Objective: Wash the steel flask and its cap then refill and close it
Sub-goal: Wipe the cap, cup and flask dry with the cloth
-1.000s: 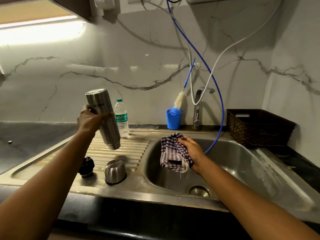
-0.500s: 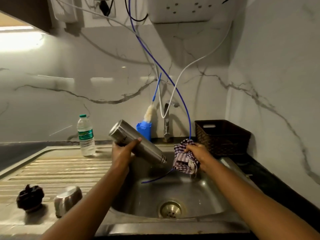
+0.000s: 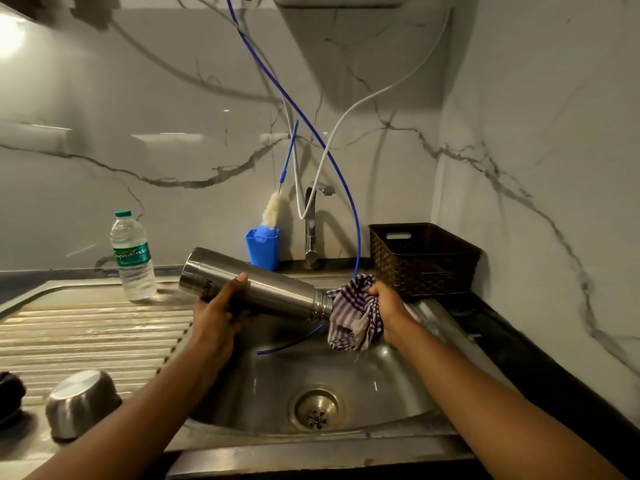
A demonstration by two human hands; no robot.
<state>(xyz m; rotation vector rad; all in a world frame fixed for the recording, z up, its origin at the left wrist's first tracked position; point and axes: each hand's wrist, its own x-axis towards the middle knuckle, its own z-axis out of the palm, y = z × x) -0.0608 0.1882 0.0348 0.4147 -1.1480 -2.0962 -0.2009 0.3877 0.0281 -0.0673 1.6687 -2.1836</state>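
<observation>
My left hand (image 3: 218, 313) grips the steel flask (image 3: 263, 285) round its body and holds it nearly on its side over the sink basin (image 3: 391, 386), open mouth pointing right and slightly down. My right hand (image 3: 388, 306) holds a bunched blue-and-white checked cloth (image 3: 349, 320) right at the flask's mouth. The steel cup-shaped cap (image 3: 79, 403) lies upside down on the ribbed drainboard (image 3: 86, 337) at the lower left. A black stopper (image 3: 10, 396) sits beside it at the frame's left edge.
A plastic water bottle (image 3: 133, 256) stands at the back of the drainboard. A blue holder (image 3: 263, 249) with a bottle brush (image 3: 275, 211) and the tap (image 3: 311, 230) stand behind the basin. A dark woven basket (image 3: 422, 258) sits right. A thin blue tube (image 3: 356, 237) hangs into the sink.
My left hand carried the flask from above the drainboard to over the basin and tipped it onto its side. The cloth in my right hand now meets the flask's mouth.
</observation>
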